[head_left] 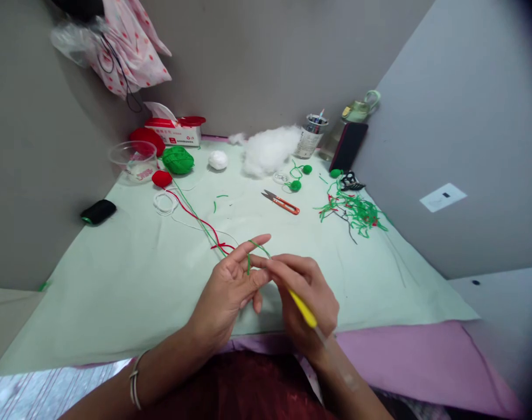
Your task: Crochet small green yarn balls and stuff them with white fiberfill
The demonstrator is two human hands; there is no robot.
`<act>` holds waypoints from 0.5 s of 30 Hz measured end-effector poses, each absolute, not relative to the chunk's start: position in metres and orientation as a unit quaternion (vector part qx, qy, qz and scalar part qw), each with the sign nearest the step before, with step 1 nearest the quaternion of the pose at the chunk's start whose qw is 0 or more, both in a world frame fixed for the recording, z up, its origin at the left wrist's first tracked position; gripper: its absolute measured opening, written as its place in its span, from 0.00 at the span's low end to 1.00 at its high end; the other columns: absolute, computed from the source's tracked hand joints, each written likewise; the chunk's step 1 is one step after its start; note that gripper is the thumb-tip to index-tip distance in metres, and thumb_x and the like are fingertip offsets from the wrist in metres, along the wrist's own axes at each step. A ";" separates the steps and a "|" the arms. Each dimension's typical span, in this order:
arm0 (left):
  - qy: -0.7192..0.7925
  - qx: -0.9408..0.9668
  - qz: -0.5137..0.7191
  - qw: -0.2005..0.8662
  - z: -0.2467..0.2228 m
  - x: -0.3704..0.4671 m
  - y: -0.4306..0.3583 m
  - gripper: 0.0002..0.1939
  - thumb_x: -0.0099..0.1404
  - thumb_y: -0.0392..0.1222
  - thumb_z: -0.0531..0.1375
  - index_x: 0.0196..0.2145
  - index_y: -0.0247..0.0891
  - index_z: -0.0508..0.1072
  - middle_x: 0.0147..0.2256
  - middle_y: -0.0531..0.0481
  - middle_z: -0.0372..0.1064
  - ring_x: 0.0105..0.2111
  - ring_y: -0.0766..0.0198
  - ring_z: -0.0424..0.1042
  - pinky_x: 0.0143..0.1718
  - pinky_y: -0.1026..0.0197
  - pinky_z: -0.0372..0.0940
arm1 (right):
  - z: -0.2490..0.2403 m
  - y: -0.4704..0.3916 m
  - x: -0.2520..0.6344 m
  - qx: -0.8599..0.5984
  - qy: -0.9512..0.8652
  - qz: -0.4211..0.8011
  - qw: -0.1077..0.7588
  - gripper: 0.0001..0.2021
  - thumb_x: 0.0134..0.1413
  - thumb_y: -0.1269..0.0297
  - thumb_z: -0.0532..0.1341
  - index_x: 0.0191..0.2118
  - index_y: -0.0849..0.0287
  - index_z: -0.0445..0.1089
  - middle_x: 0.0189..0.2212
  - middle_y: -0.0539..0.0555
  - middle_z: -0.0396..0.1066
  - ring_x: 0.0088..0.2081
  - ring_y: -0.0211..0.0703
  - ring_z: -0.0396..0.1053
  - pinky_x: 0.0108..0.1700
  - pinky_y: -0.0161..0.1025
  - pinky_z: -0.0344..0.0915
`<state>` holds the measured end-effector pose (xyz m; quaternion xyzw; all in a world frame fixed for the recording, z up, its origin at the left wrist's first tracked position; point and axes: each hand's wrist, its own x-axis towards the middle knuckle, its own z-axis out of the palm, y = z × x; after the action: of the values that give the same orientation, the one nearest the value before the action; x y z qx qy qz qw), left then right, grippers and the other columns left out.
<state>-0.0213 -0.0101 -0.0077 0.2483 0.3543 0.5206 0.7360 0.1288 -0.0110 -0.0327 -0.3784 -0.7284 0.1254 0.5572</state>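
Observation:
Over the front of the table, my left hand (224,286) has green yarn (249,263) looped round its raised index finger, with thumb and middle finger pinched together on the strand. My right hand (307,291) grips a crochet hook with a yellow handle (303,309). Its tip meets the yarn by my left fingertips, partly hidden by the fingers. From my left hand the green strand runs back to a green yarn ball (177,160). A red strand (196,217) lies beside it, leading to a small red ball (161,178).
Orange-handled thread snips (280,202) lie mid-table. Behind them are white stuffing (270,150), a white yarn ball (217,160) and a pen cup (310,137). Yarn scraps (357,213) and a phone (349,147) against a bottle (356,111) are right; a plastic tub (132,160) is left.

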 end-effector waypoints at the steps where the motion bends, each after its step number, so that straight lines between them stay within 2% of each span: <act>1: 0.347 0.233 0.506 0.754 -0.008 -0.023 -0.009 0.29 0.58 0.39 0.76 0.57 0.37 0.79 0.21 0.63 0.59 0.16 0.78 0.47 0.17 0.72 0.56 | -0.034 -0.012 0.129 -0.373 -0.735 0.106 0.556 0.18 0.65 0.75 0.63 0.54 0.47 0.79 0.44 0.55 0.80 0.43 0.45 0.79 0.41 0.42 0.77; 3: 0.329 0.200 0.484 0.786 -0.007 -0.026 -0.006 0.24 0.61 0.39 0.74 0.54 0.34 0.81 0.19 0.65 0.51 0.16 0.79 0.41 0.17 0.74 0.53 | -0.033 -0.012 0.131 -0.378 -0.705 0.131 0.585 0.17 0.66 0.75 0.62 0.53 0.49 0.80 0.42 0.55 0.80 0.41 0.45 0.78 0.40 0.42 0.76; 4: 0.322 0.190 0.482 0.792 -0.006 -0.028 -0.005 0.21 0.61 0.38 0.73 0.53 0.34 0.81 0.19 0.65 0.51 0.17 0.79 0.40 0.17 0.74 0.52 | -0.031 -0.011 0.131 -0.381 -0.675 0.172 0.608 0.15 0.67 0.75 0.61 0.50 0.50 0.80 0.39 0.54 0.79 0.38 0.43 0.77 0.38 0.41 0.75; 7: 0.326 0.202 0.512 0.768 -0.004 -0.030 -0.004 0.19 0.61 0.36 0.73 0.50 0.36 0.83 0.25 0.61 0.62 0.17 0.82 0.44 0.18 0.74 0.54 | -0.026 -0.008 0.130 -0.373 -0.591 0.308 0.646 0.11 0.70 0.70 0.59 0.44 0.52 0.81 0.33 0.52 0.77 0.31 0.39 0.73 0.34 0.40 0.72; 10: 0.347 0.258 0.525 0.733 -0.005 -0.026 -0.006 0.20 0.59 0.36 0.75 0.49 0.40 0.83 0.33 0.56 0.71 0.17 0.82 0.52 0.19 0.71 0.59 | -0.025 -0.006 0.129 -0.378 -0.584 0.365 0.619 0.09 0.69 0.66 0.61 0.42 0.53 0.81 0.35 0.52 0.78 0.32 0.39 0.73 0.35 0.39 0.72; 12: 0.352 0.274 0.518 0.730 -0.006 -0.024 -0.007 0.19 0.60 0.38 0.74 0.50 0.40 0.83 0.31 0.56 0.72 0.17 0.80 0.53 0.21 0.70 0.62 | -0.026 -0.004 0.130 -0.387 -0.572 0.381 0.614 0.08 0.69 0.66 0.62 0.43 0.53 0.81 0.36 0.53 0.79 0.33 0.39 0.74 0.36 0.39 0.73; 15: 0.353 0.267 0.511 0.737 -0.007 -0.024 -0.008 0.17 0.61 0.39 0.73 0.49 0.38 0.84 0.22 0.60 0.64 0.16 0.78 0.52 0.22 0.69 0.64 | -0.026 -0.001 0.131 -0.362 -0.520 0.443 0.634 0.09 0.70 0.64 0.61 0.43 0.54 0.81 0.37 0.53 0.80 0.32 0.37 0.75 0.36 0.37 0.74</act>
<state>-0.0242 -0.0084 -0.0068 0.2674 0.3527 0.5109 0.7370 0.1313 -0.0014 -0.0265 -0.3621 -0.5197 0.4435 0.6341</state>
